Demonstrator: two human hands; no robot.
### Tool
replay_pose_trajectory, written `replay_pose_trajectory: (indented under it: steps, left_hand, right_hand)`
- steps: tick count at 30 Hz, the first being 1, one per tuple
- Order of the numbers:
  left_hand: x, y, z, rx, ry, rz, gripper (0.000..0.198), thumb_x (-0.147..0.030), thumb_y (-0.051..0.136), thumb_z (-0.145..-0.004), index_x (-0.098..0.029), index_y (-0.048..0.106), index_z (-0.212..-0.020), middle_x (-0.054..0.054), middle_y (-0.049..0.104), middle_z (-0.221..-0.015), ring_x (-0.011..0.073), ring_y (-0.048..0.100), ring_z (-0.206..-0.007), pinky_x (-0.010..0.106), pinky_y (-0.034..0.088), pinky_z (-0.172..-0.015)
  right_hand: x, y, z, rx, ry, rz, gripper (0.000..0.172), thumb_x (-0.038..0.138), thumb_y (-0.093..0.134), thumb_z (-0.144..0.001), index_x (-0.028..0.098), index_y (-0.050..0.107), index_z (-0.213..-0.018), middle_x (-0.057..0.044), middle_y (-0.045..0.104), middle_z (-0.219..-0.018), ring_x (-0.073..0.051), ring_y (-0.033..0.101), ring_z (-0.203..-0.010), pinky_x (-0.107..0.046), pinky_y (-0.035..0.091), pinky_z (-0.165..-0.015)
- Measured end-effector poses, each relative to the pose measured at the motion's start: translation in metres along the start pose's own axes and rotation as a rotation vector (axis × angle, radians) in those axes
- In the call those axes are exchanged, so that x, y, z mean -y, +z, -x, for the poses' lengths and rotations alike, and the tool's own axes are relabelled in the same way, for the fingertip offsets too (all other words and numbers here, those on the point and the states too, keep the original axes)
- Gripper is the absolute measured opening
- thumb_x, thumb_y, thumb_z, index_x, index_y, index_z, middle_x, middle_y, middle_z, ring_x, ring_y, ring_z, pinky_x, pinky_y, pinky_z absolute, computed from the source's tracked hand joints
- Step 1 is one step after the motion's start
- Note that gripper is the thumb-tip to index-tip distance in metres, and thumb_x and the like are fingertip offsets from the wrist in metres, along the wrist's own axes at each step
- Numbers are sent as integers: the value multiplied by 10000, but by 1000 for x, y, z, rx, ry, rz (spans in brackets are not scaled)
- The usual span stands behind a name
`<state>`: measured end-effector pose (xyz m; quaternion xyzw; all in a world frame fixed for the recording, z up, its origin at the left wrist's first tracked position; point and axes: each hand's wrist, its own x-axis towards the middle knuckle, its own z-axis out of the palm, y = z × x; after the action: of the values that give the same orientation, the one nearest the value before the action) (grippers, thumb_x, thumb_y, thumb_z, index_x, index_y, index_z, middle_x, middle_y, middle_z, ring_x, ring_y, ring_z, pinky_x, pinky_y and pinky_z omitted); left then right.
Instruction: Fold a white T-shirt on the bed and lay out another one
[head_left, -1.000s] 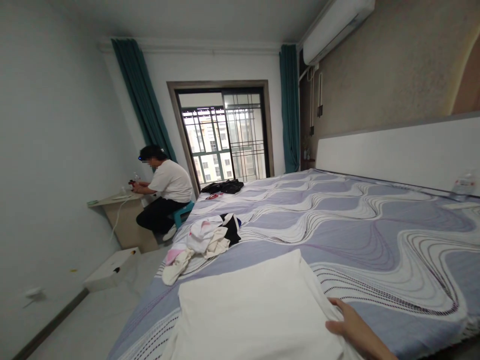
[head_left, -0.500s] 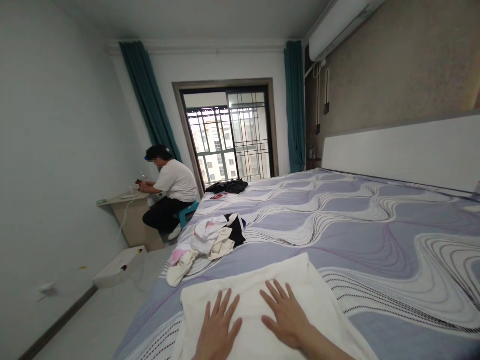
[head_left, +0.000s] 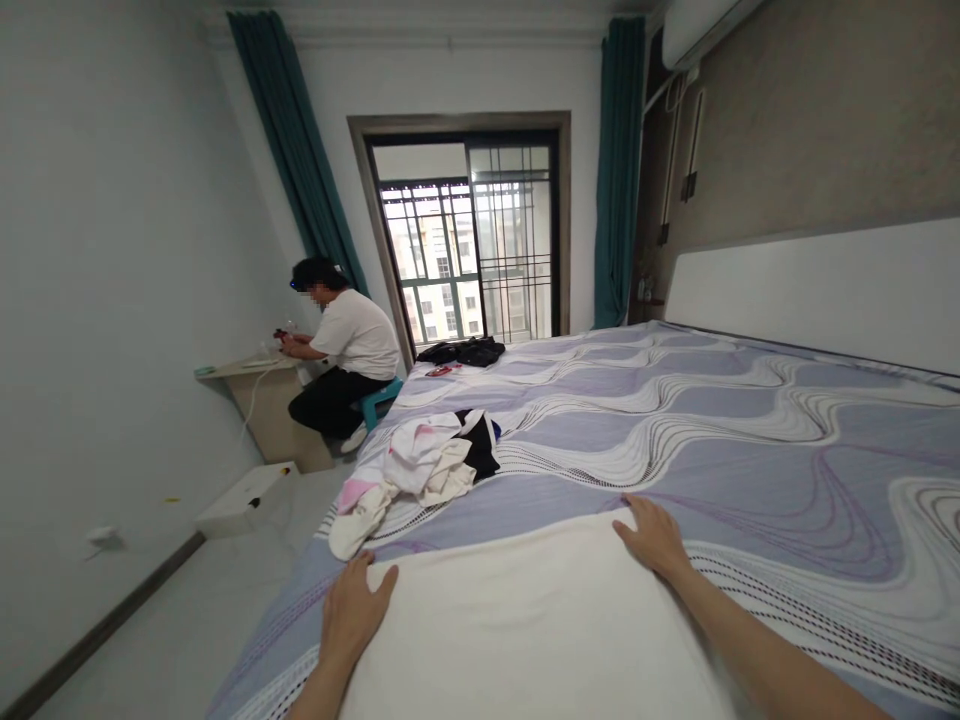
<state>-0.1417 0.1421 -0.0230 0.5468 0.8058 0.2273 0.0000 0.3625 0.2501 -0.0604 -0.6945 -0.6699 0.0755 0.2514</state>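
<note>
A folded white cloth lies flat on the bed in front of me, its surface lightly wrinkled. My left hand is at the cloth's far left corner, thumb apart from the fingers and pointing inward over the fabric. Around the far right corner is my right hand, its thumb and forefinger also parted at the edge. The lower fingers of both hands are partly hidden. Just beyond the left corner sits a crumpled pile of clothes in white, pink, cream and black.
The bed has a purple-grey wavy-patterned sheet. Dark items lie at its far edge. Another person sits on a blue stool by a small desk, hands on a small object. A white box is on the floor.
My hands have moved outward from lying flat on the middle of the cloth to its two far corners. The cloth's far right corner looks straighter. My view has tipped downward.
</note>
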Motion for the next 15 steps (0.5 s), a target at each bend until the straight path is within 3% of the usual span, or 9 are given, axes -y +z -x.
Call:
replay_pose_trajectory:
  steps: [4, 7, 10, 12, 15]
  left_hand:
    - [7, -4, -10, -15, 29, 122, 385, -479, 447, -758, -159, 588, -920, 164, 589, -1272, 323, 522, -1178, 438, 364, -1046]
    - [9, -13, -10, 0, 56, 255, 289, -505, 469, -760, -221, 524, -744, 48, 697, -941, 232, 621, -892, 334, 477, -835]
    - [6, -37, -4, -22, 75, 363, 340, -556, 498, -741, -240, 420, -641, -23, 602, -646, 180, 574, -681, 281, 466, -661]
    - [4, -64, 5, -36, 103, 425, 345, -569, 530, -726, -235, 455, -686, -25, 613, -684, 181, 590, -730, 276, 475, -704]
    - [10, -107, 37, -53, 104, 493, 461, -600, 609, -675, -256, 589, -982, 3, 696, -960, 224, 628, -958, 335, 476, -900]
  right_hand:
    - [-6, -7, -7, 23, -19, -91, 439, 309, 517, -789, 189, 643, -1192, -64, 672, -1163, -238, 552, -1119, -379, 336, -1025]
    - [-1, -15, -5, 14, -27, -175, 330, 341, 501, -781, 179, 712, -975, -64, 711, -1018, -252, 585, -1037, -386, 379, -975]
    - [6, -35, 2, 1, -74, -292, 363, 394, 442, -805, 153, 692, -912, -73, 715, -934, -244, 617, -935, -353, 454, -872]
    - [9, -60, 15, -11, -126, -360, 403, 445, 407, -828, 155, 676, -903, -73, 712, -908, -240, 622, -894, -337, 473, -831]
    - [6, -105, 54, -49, -203, -419, 394, 506, 434, -837, 191, 663, -897, -78, 699, -953, -251, 602, -944, -349, 460, -875]
